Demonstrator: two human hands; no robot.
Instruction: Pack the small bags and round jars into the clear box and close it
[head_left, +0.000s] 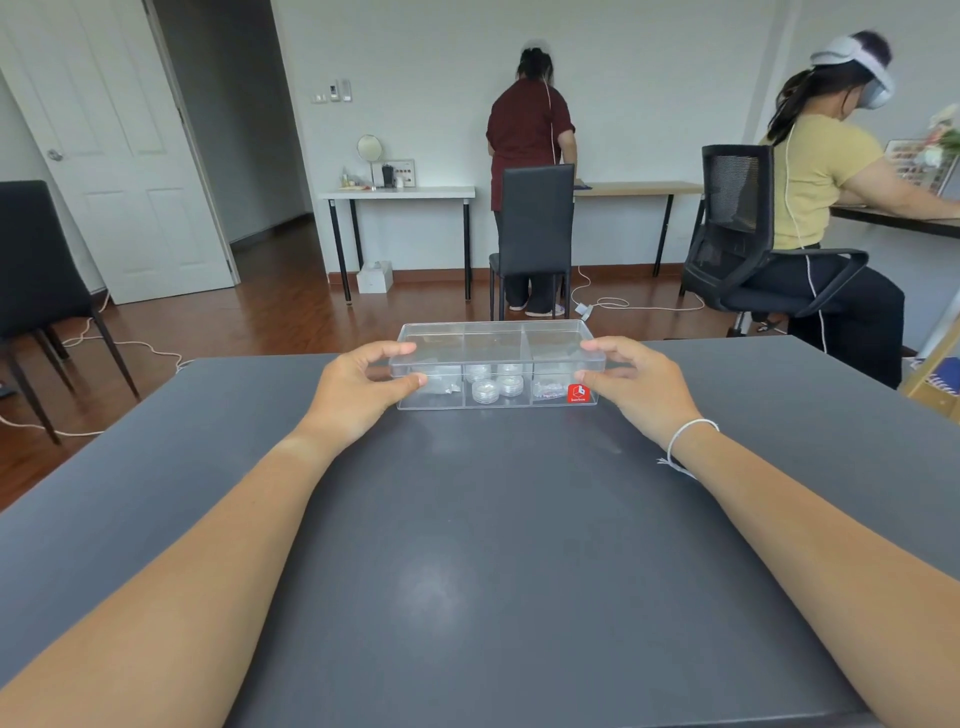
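The clear box (498, 332) stands near the far edge of the dark table, its clear lid lying on top. It has three compartments. Several round jars (485, 391) sit in the middle one. A small bag (439, 383) lies in the left one and another small bag (549, 389) in the right one, beside a red sticker (577, 393). My left hand (358, 382) grips the box's left end, thumb in front and fingers on the lid. My right hand (636, 382) grips the right end the same way.
The dark table (493, 545) spreads out in front of the box. Beyond it a black chair (535, 228) stands on the wood floor with a person behind it. Another person sits at the right in an office chair (737, 228). White cables lie on the floor.
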